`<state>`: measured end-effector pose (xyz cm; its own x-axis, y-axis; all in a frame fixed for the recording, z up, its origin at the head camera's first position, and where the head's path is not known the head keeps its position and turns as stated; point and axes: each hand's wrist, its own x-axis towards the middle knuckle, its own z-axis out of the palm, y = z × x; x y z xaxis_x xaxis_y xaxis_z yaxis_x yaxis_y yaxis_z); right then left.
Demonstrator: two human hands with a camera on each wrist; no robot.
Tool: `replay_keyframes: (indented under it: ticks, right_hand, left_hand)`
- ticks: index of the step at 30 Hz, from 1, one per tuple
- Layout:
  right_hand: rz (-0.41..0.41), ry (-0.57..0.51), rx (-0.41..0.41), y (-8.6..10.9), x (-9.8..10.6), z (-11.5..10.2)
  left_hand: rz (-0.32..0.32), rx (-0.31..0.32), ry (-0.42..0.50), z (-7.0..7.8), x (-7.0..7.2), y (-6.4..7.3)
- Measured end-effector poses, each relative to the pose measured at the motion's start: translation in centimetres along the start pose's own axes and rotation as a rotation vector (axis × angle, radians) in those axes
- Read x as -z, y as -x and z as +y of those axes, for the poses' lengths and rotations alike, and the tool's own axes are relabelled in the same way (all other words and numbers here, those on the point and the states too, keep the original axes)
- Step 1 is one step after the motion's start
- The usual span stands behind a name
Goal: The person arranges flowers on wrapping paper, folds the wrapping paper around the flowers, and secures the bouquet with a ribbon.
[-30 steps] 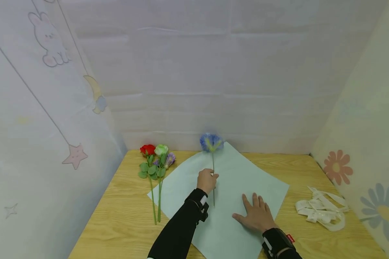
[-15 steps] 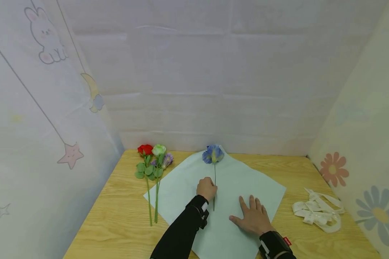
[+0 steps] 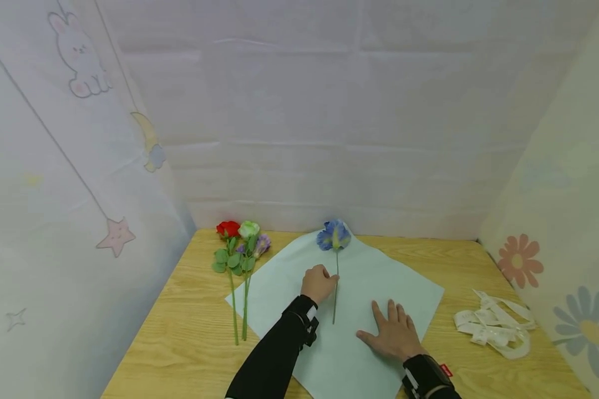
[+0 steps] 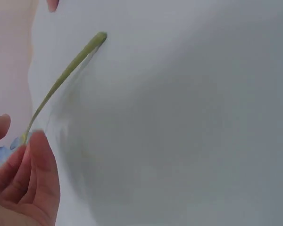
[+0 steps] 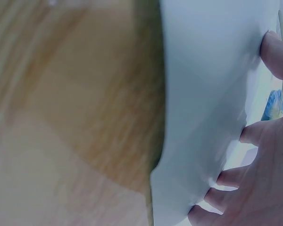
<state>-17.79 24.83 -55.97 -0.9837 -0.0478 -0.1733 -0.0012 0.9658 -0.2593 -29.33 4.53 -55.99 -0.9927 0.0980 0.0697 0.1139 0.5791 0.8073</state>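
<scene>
L hand point(image 3: 316, 284) is sitting at mid-stem of the blue flower point(image 3: 334, 235), fingers bent; can't tell if they're gripping or just touching it. Flower's lying on the pale sheet point(image 3: 361, 271), bloom nr far corner. R hand point(image 3: 395, 335) is resting on the sheet, fingers spread, holding nothing. White ribbon point(image 3: 494, 321) is lying R on the surface point(image 3: 189, 327); red rose point(image 3: 228, 229) & pale green rose point(image 3: 248, 230) are lying L.

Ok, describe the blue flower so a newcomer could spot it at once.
On the wooden table, find the large pale sheet. Near its far corner lies the blue flower, its thin stem running toward the sheet's middle. Unlike the red, pale green and purple flowers grouped at left, it is blue and lies apart.
</scene>
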Motion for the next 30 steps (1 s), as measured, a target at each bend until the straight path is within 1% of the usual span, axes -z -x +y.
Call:
replay_keyframes:
  ticks: [3,5,8,10,12,14,17,20,22,24,27,29,30]
  right_hand:
    - [-0.002,0.0,0.002,0.0,-0.1,0.0]
    - [-0.006,-0.004,0.008,-0.1,-0.1,-0.1]
    - [-0.01,-0.009,0.016,-0.1,-0.1,-0.1]
    - [-0.014,-0.013,0.017,-0.1,0.0,0.0]
    - [-0.018,-0.014,0.016,-0.1,0.1,0.2]
    - [-0.021,-0.015,0.019,-0.2,0.1,0.3]
    - [-0.015,-0.014,0.03,-0.2,0.1,0.4]
    - [-0.012,-0.019,0.036,-0.3,0.0,0.5]
    - [-0.015,-0.023,0.034,-0.3,0.1,0.6]
    - [-0.015,-0.026,0.032,-0.3,0.1,0.7]
    - [-0.009,-0.029,0.033,-0.3,0.0,0.8]
    - [-0.003,-0.031,0.038,-0.3,-0.2,0.9]
    - [0.0,-0.033,0.041,-0.3,-0.2,0.9]
  left_hand:
    - [0.078,-0.012,-0.03,-0.2,1.0,-0.2]
    - [0.141,-0.038,-0.075,-0.4,1.9,-0.4]
    - [0.203,-0.064,-0.131,-0.5,4.0,-0.7]
    - [0.221,-0.063,-0.172,-0.6,5.6,-0.9]
    - [0.232,-0.048,-0.196,-0.6,7.3,-1.1]
    - [0.236,-0.023,-0.247,-1.0,8.8,-1.4]
    - [0.226,0.03,-0.324,-2.0,11.4,-1.6]
    - [0.199,0.113,-0.356,-3.4,13.7,-1.4]
    - [0.192,0.166,-0.36,-4.6,14.9,-1.1]
    - [0.178,0.22,-0.337,-5.8,15.6,-0.6]
    - [0.179,0.285,-0.327,-7.4,15.8,0.3]
    - [0.176,0.33,-0.344,-8.3,15.7,0.8]
    - [0.177,0.348,-0.371,-8.7,15.6,1.1]
